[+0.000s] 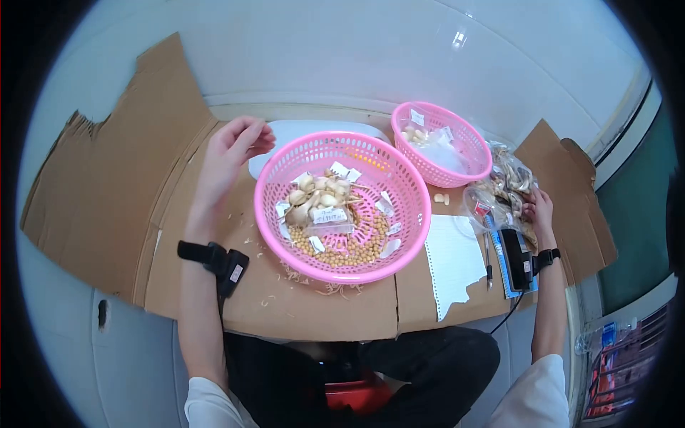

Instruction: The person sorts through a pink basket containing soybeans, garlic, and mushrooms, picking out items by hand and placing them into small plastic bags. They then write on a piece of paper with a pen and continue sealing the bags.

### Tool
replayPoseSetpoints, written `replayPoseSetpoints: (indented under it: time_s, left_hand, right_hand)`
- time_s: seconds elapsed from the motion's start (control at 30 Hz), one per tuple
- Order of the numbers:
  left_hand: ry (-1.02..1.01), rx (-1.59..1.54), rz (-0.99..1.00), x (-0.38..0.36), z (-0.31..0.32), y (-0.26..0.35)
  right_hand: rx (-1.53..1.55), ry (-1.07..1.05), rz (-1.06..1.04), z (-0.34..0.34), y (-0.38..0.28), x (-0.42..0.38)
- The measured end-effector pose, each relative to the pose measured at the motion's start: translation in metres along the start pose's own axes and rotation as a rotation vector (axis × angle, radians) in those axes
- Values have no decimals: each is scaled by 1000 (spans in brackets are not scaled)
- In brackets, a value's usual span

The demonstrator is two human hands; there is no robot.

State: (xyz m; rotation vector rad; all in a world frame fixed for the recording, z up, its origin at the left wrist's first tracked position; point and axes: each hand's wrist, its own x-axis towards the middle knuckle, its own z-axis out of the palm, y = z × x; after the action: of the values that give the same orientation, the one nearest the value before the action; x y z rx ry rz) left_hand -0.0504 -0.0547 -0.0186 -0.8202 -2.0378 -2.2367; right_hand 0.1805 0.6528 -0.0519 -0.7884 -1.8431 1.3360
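Note:
My left hand (242, 140) is raised beside the upper left rim of a large pink basket (414, 207). Its fingers are curled together, and whatever they may hold is hidden. In this basket lie garlic bulbs (325, 192), round tan beans (349, 251), white paper slips and a small labelled clear bag (330, 222). At the right, my right hand (540, 209) grips the edge of a clear plastic bag (505, 187) filled with brown and pale pieces that look like dried mushrooms. A second pink basket (469, 135) behind it holds peeled garlic cloves (415, 135) and clear plastic.
Loose cloves (442, 199) lie between the baskets. Torn notepaper (453, 264), a pen (489, 265) and a blue booklet (510, 274) are at the right. Garlic skins (314, 279) litter the cardboard (285, 317). A white lid-like object (285, 132) sits behind the large basket.

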Motion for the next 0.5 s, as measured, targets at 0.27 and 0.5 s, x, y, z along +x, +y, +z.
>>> replayPoseSetpoints:
  time_s: [0.27,0.5]
  left_hand:
    - [-17,-89,54,1,3,-5]
    - [37,-205,-38,13,-17,-33]
  right_hand:
    - [3,-88,53,-13,-17,-13]
    - [-97,-34,-77,-3,-12,-15]
